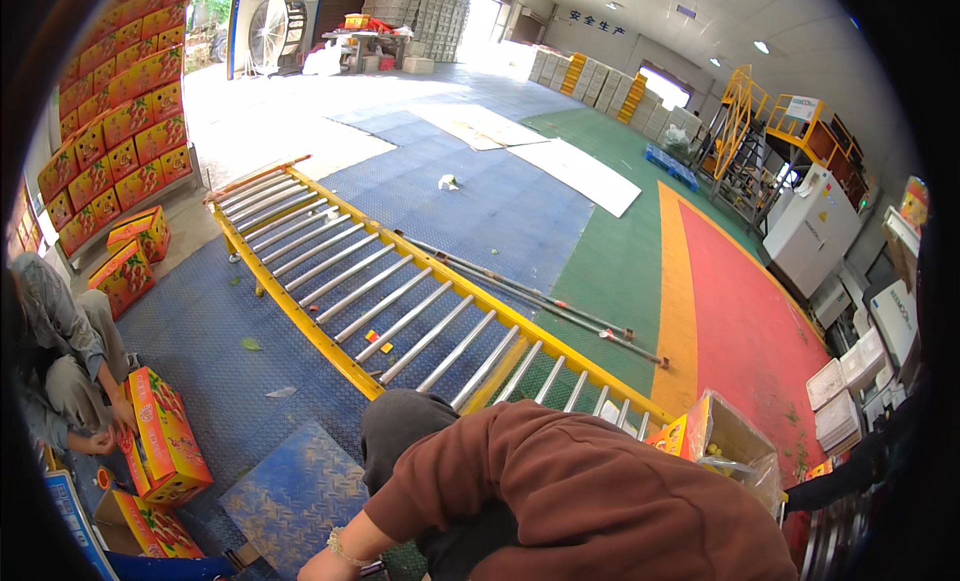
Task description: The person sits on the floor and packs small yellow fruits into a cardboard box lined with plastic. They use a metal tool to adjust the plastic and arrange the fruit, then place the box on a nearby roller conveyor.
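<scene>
Neither of my hands is in view. Close before me a person in a brown top [600,483] bends over, and the forearm [352,547] with a beaded bracelet reaches to the bottom edge, its hand cut off. Beyond this person runs a roller conveyor [409,303] with yellow side rails and metal rollers. An open carton [731,435] lined with clear plastic stands at its near right end, with some round yellowish-green fruit [712,450] inside. A dark sleeve [840,476] comes in from the right; I cannot tell whose it is.
At left, a seated person's hands [112,427] touch a red-and-yellow fruit carton [165,438]. Another carton [154,525] lies below it. Printed cartons [120,116] are stacked high behind. Metal poles [525,288] lie beside the conveyor. White boards [577,172] lie on the floor.
</scene>
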The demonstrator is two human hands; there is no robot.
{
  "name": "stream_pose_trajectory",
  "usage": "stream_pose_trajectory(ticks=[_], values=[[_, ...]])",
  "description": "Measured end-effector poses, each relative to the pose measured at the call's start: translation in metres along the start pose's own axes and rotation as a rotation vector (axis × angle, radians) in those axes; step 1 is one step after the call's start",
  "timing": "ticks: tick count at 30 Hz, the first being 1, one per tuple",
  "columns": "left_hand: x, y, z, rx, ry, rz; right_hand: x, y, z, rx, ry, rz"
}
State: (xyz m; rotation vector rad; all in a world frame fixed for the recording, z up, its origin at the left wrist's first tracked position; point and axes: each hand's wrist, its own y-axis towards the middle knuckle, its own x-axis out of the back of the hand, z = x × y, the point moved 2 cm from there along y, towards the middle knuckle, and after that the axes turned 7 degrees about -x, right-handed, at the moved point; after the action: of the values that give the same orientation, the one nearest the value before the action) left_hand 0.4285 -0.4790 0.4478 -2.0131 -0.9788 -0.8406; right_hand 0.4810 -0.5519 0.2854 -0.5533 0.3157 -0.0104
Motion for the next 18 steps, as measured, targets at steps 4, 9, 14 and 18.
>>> stream_pose_trajectory(ticks=[4, 9, 14, 18], values=[[0.001, -0.002, 0.000, -0.003, 0.004, -0.002, -0.001, 0.000, 0.001, -0.005, -0.011, 0.061], [0.000, 0.000, -0.001, -0.017, 0.007, 0.008, -0.005, -0.004, 0.006, 0.022, -0.037, 0.086], [0.001, 0.000, 0.000, -0.026, 0.002, 0.009, -0.003, -0.005, 0.005, 0.006, -0.063, 0.090], [0.002, -0.002, 0.001, -0.035, 0.003, 0.015, -0.001, 0.009, -0.003, 0.017, -0.036, 0.128]])
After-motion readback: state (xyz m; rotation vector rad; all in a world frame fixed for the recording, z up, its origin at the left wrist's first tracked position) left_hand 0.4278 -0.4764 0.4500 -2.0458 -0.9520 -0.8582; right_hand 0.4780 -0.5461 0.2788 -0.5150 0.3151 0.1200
